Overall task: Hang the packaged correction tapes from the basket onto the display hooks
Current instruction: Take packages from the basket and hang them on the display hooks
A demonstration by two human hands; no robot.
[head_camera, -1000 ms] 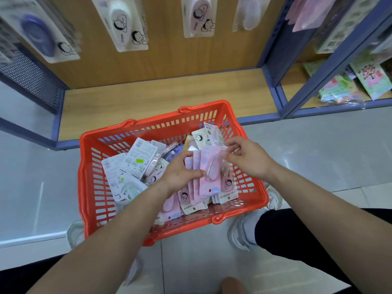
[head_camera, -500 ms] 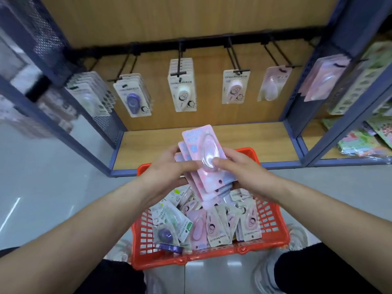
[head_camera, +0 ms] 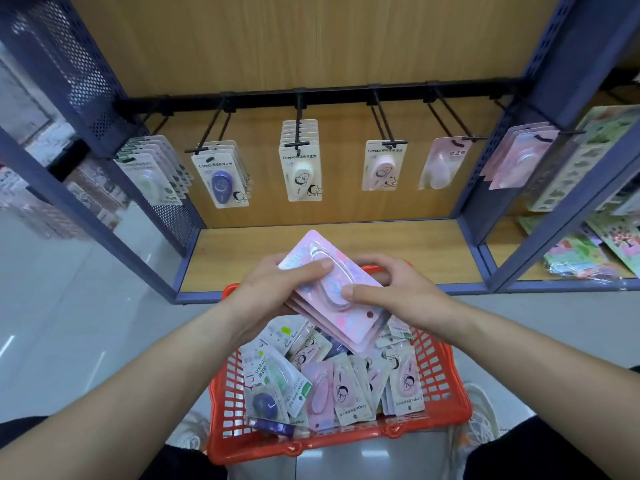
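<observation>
Because the pink packs have to go up one at a time, both hands hold a small stack of pink packs point(head_camera: 353, 320) squared up over the basket point(head_camera: 346, 441), between the person and the shelf. The left hand point(head_camera: 266, 289) grips the stack from its left edge, thumb laid across the top pack and fingers curled underneath, so it seems to bear the weight. The right hand point(head_camera: 398, 289) is closed on the same stack from the other side. Its thumb presses the clear bubble on the top pack and its fingers wrap the far edge, a hold that looks meant for evening the cards or peeling one off.

The stack lies tilted, and the hang hole point(head_camera: 370, 313) sits at the end nearest the person. A pack will therefore probably need turning before it can slide onto a hook.

Ahead, the hooks point(head_camera: 382, 116) stick out from a black rail point(head_camera: 329, 93) across the wooden back panel. Most carry white-carded tapes, but a hook to the right point(head_camera: 446, 116) holds a pink pack point(head_camera: 441, 164), and more pink ones point(head_camera: 519, 154) hang at the far right. Those look like the matching places. Many loose packs point(head_camera: 346, 386) remain heaped in the basket, so the job seems far from finished.
</observation>
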